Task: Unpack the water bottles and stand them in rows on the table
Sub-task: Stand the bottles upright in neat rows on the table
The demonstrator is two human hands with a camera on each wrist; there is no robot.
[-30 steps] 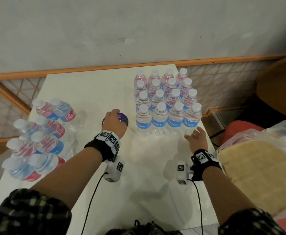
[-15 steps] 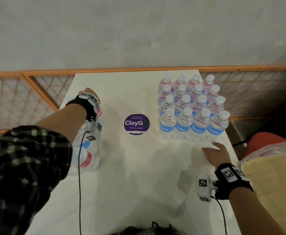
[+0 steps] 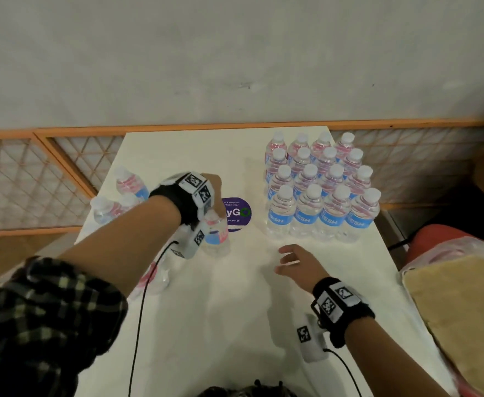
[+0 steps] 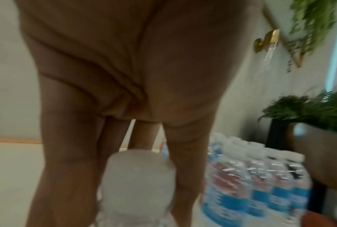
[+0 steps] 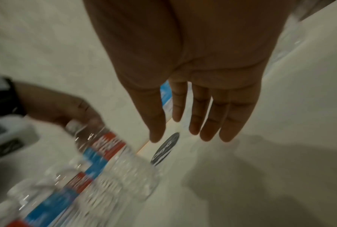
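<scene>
Several clear water bottles with white caps and blue-and-red labels stand in a tight block of rows (image 3: 321, 190) at the right back of the white table (image 3: 235, 325); the left wrist view shows the block (image 4: 260, 181) too. My left hand (image 3: 213, 193) grips one bottle (image 3: 216, 236) by its neck, upright over the table's middle, its cap (image 4: 138, 173) between my fingers. The torn pack with remaining bottles (image 3: 129, 184) lies at the left edge, partly hidden by my forearm. My right hand (image 3: 295, 259) hovers open, palm down, just in front of the block, holding nothing; its fingers (image 5: 202, 115) are spread.
A purple round sticker (image 3: 239, 214) marks the table between the held bottle and the block. An orange-framed lattice rail (image 3: 48, 173) runs behind and to the left. A plastic bag with a tan mat (image 3: 458, 305) sits off the right edge. Potted plants (image 4: 309, 107) stand beyond the block.
My left hand went from the sticker to the pack at the left and has come back to the middle gripping a bottle. My right hand has shifted slightly left.
</scene>
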